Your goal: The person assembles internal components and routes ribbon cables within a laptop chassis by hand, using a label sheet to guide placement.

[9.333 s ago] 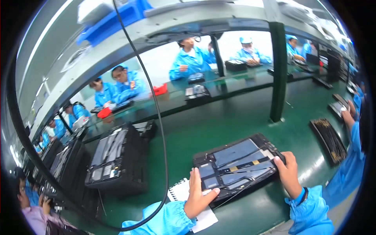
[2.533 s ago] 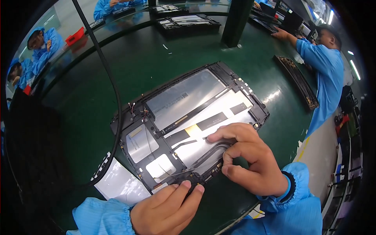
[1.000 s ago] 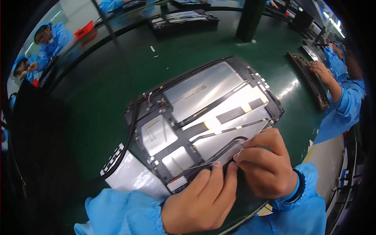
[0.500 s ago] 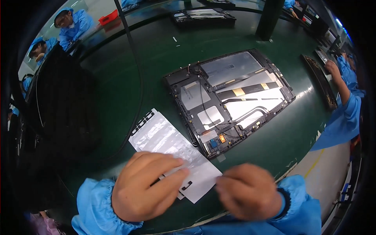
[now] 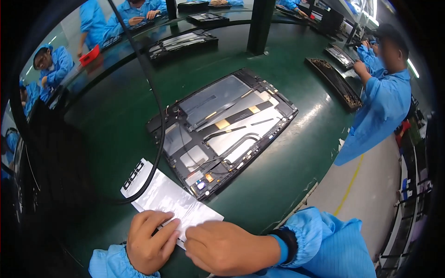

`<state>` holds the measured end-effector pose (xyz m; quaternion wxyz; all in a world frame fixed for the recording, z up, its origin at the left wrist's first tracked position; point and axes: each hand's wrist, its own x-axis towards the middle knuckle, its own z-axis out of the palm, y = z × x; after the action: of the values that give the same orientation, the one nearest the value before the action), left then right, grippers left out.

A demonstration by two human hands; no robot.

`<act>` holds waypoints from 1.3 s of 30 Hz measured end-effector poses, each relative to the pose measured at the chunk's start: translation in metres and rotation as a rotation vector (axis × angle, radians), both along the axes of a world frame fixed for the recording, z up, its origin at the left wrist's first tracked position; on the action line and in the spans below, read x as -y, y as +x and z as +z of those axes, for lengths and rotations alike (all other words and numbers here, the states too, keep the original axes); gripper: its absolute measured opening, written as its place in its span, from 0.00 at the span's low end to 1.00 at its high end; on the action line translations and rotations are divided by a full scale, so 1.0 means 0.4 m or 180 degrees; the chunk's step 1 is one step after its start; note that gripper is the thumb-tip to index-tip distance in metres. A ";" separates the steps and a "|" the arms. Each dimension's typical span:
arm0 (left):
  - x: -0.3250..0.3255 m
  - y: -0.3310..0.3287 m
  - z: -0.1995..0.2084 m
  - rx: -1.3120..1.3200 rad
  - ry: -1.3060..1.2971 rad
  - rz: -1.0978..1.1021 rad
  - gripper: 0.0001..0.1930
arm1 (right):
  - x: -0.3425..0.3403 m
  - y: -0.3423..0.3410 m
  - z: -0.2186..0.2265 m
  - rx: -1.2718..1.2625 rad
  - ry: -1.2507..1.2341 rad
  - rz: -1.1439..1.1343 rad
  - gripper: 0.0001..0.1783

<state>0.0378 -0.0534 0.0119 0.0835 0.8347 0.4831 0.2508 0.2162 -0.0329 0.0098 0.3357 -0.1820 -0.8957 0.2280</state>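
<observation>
A white glossy backing sheet [image 5: 169, 197] with black die-cut adhesive pieces along its far end lies on the green table. My left hand [image 5: 150, 243] is bent over the sheet's near end, thumb and fingers pinching its edge. Right beside it, my right hand [image 5: 232, 248] is closed at the sheet's near right edge; its fingertips are hidden, and whatever they pinch does not show. Just beyond the sheet lies an opened flat electronic device [image 5: 222, 132], a black frame with silver plates, black cables and gold tape patches. Its near corner is close to the sheet.
A black cable [image 5: 160, 116] hangs in front of the device and the sheet. A dark post [image 5: 260, 28] rises from the table's far side. At the right stand a long dark tray [image 5: 333, 83] and a co-worker in blue [image 5: 384, 97]. More devices [image 5: 183, 44] and a red bin [image 5: 89, 55] are farther back.
My right hand has moved left, against the sheet's near end and close to my left hand. The whole view has shifted, bringing the device farther left in the picture.
</observation>
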 end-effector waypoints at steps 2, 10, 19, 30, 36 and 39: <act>0.005 0.016 0.000 -0.0090 0.0101 0.0118 0.13 | -0.017 0.065 0.041 -0.0353 -0.0185 0.0104 0.10; -0.097 0.137 0.135 0.0010 0.0647 -0.1088 0.10 | -0.228 0.419 0.080 -0.0798 -0.1325 -0.1343 0.02; -0.338 0.307 0.076 -0.0416 0.0312 -0.2040 0.16 | -0.370 0.432 0.048 -0.0226 -0.1682 -0.0718 0.02; -0.332 0.313 0.095 -0.0329 0.0407 -0.1849 0.13 | -0.376 0.432 0.047 -0.0225 -0.1546 -0.0607 0.02; -0.333 0.318 0.109 -0.0403 0.0413 -0.1852 0.12 | -0.375 0.432 0.045 -0.0107 -0.1352 -0.0647 0.03; -0.341 0.324 0.124 -0.0360 0.0299 -0.1869 0.12 | -0.375 0.433 0.047 -0.0088 -0.1316 -0.0645 0.03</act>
<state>0.1674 0.0829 0.0613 0.0867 0.9543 0.2129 0.1911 0.3895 0.1173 0.0287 0.3247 -0.3329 -0.8023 0.3743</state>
